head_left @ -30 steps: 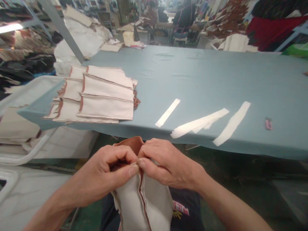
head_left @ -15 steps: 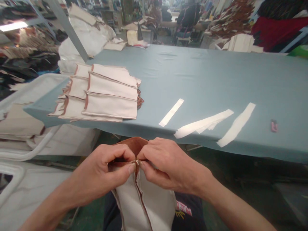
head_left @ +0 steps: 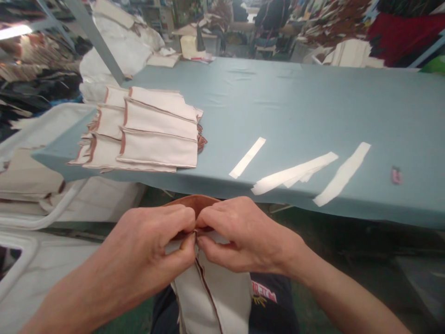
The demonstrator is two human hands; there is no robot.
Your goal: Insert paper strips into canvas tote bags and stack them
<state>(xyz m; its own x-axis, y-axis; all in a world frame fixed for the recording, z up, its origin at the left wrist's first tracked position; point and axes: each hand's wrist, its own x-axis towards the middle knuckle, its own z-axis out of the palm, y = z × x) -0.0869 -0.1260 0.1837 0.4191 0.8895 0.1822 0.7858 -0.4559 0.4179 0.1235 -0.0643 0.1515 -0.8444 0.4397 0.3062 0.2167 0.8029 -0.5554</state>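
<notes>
A cream fabric piece (head_left: 227, 297) with a brown inner side and a dark seam down its middle hangs over my lap. My left hand (head_left: 153, 246) pinches its top edge at the seam between thumb and fingers. Close against it, my right hand (head_left: 239, 232) pinches the same edge just right of the seam. The fingertips of both hands almost meet and cover the pinched spot. Behind the hands a brown curved edge (head_left: 194, 200) of the piece shows.
Before me stands a table (head_left: 278, 106) with a blue-green cover. On it lie a stack of cream pieces with brown edges (head_left: 158, 125), several white strips (head_left: 295, 174) and a small pink tool (head_left: 397, 176). A white-framed cart (head_left: 31, 222) stands at left. A person (head_left: 273, 21) sits far back.
My left hand has shifted slightly and its fingers have closed in tighter at the seam. The view has tipped down a little; the things on the table lie as before.
</notes>
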